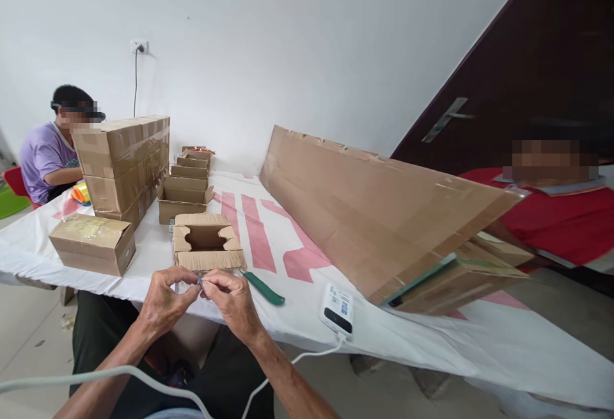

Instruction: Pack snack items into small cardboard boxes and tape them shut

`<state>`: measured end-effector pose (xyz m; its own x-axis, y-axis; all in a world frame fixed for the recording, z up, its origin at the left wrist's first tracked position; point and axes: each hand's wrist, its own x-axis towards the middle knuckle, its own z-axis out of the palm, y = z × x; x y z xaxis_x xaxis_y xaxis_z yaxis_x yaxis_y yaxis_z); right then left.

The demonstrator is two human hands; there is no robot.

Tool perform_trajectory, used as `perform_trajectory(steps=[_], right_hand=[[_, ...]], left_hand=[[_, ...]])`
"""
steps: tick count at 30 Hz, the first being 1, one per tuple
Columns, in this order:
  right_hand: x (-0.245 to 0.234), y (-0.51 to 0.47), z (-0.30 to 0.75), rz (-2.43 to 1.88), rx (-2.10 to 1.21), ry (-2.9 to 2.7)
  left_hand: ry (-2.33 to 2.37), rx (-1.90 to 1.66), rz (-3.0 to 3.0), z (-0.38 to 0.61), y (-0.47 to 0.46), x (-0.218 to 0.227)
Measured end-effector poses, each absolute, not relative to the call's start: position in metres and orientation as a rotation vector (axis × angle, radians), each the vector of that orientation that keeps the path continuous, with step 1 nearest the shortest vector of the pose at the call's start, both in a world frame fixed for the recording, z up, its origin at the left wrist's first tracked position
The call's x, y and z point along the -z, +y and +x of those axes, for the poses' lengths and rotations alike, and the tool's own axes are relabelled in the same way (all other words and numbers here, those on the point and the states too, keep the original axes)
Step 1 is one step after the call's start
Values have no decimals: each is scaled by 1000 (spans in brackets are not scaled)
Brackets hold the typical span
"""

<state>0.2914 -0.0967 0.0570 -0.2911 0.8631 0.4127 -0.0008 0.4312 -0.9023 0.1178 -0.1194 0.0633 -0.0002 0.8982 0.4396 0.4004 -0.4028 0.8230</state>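
Note:
My left hand [167,297] and my right hand [233,300] meet at the table's near edge, thumbs and forefingers pinched together. Between the fingertips shows a tiny bluish piece [199,280], too small to name. Just beyond them an opened cardboard box [208,259] lies on the cloth, its torn flaps framing a dark hollow. A green-handled tool [263,288] rests to the right of my right hand; its far end is hidden behind the box and fingers.
A closed carton [91,243] and a stacked carton wall [122,166] stand left. Open boxes [185,198] line up behind. A large cardboard panel [374,208] leans at right, near a white corded device [337,309]. One person [48,157] sits left, another [551,214] right.

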Motion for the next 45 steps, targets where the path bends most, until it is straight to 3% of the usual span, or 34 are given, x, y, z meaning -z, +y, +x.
perform_trajectory(steps=[31, 45], right_hand=[[-53, -96, 285, -749, -783, -1687], [-55, -101, 288, -752, -888, -1667]], left_hand=[[1481, -1445, 2081, 125, -115, -60], [1381, -1290, 1728, 119, -121, -72]])
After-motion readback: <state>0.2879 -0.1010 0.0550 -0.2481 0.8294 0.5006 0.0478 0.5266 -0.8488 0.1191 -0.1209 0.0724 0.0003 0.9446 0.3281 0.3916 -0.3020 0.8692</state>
